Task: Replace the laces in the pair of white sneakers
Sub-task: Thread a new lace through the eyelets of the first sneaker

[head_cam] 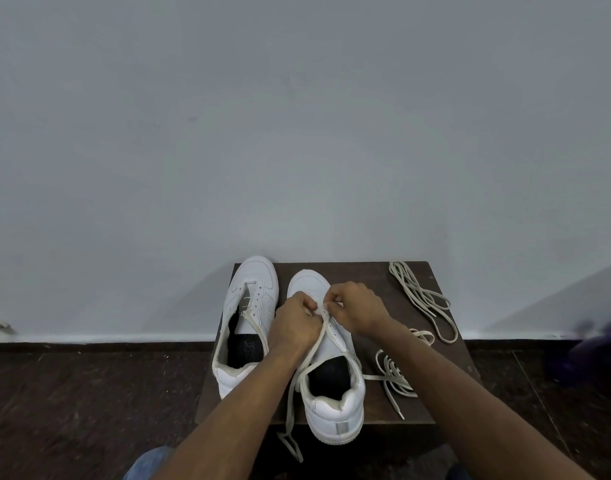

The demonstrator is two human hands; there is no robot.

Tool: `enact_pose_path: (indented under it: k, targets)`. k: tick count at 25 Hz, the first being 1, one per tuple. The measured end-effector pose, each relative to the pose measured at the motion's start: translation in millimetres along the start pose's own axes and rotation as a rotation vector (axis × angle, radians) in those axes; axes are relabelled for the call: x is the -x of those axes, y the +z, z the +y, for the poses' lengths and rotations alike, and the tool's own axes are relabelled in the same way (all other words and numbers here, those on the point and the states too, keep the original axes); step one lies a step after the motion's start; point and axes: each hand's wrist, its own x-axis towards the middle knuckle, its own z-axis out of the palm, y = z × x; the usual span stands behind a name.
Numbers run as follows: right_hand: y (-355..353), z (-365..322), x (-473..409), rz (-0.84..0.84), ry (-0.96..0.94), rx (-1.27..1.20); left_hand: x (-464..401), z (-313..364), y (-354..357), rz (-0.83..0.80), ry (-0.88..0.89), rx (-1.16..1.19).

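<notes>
White sneakers sit on the dark stool (363, 271). Both hands, left (294, 318) and right (357, 308), pinch a lace (302, 368) at the right sneaker's (332, 375) low eyelets; the left sneaker (243, 327) looks barely laced. Spare laces (422, 297) lie right of them.

right sneaker (332, 393) eyelets: hidden by hands | purple object (605, 344): blurred, cut by right edge

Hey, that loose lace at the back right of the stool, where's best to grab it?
Pinch the lace at the single loop trailing toward you, coming from above. That strand lies flat and apart from the tangle, so it should lift cleanly.
</notes>
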Motion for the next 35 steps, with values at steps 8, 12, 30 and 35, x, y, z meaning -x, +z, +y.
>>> enact_pose_path:
  k: [8,12,30,35]
  targets:
    - [12.2,0.6,-3.5,-0.019,0.178,-0.213,-0.1,7.9,-2.5,0.058,0.065,-0.263]
    - [12.8,-2.6,-4.4,-0.002,0.201,-0.166,1.9,2.1,0.9,0.077,0.023,-0.162]
    - [7.2,-6.5,-2.4,-0.068,-0.125,-0.326,-12.8,21.7,-44.1,-0.228,0.000,0.117]
    - [1.0,-9.7,-6.0,-0.152,-0.020,-0.274,-6.2,59.3,-118.4,0.104,0.184,0.749]
